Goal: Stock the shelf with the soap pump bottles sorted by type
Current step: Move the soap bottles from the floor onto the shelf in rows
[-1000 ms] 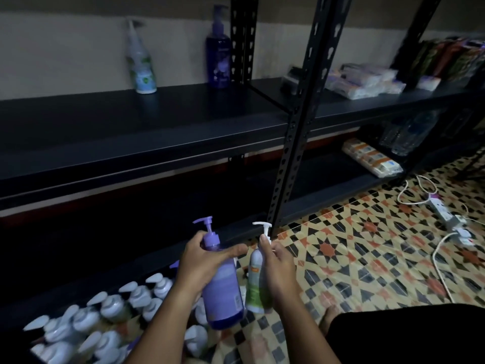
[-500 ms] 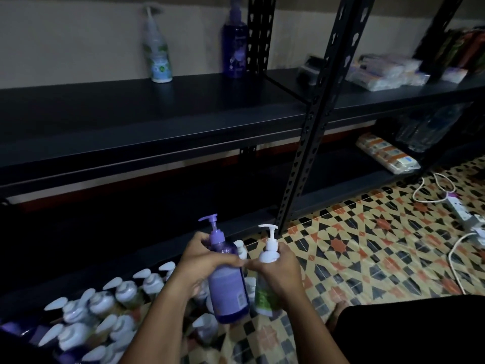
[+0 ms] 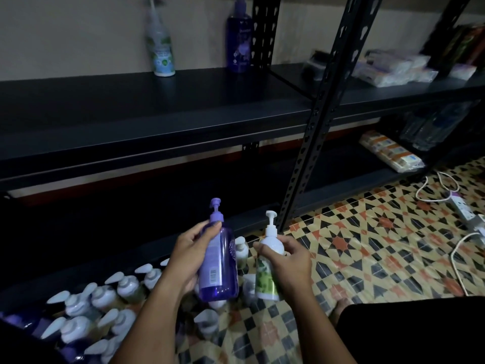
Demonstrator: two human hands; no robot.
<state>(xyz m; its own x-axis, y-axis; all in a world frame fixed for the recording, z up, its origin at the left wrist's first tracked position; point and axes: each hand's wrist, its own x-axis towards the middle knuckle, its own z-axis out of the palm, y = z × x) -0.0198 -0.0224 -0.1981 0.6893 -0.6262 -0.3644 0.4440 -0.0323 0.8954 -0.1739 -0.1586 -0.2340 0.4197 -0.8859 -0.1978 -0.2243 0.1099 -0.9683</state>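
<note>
Fingers of the left hand [image 3: 187,254] are wrapped round a purple pump bottle [image 3: 219,266]; those of the right hand [image 3: 290,261] are clamped on a white pump bottle [image 3: 267,269]. Both bottles are held upright above the patterned floor [image 3: 367,245], just beside each other, below the dark shelf [image 3: 157,111].

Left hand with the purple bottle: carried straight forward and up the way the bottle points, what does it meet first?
Probably the front edge of the dark shelf above the left hand and its purple bottle; depth is unclear from one view.
</note>
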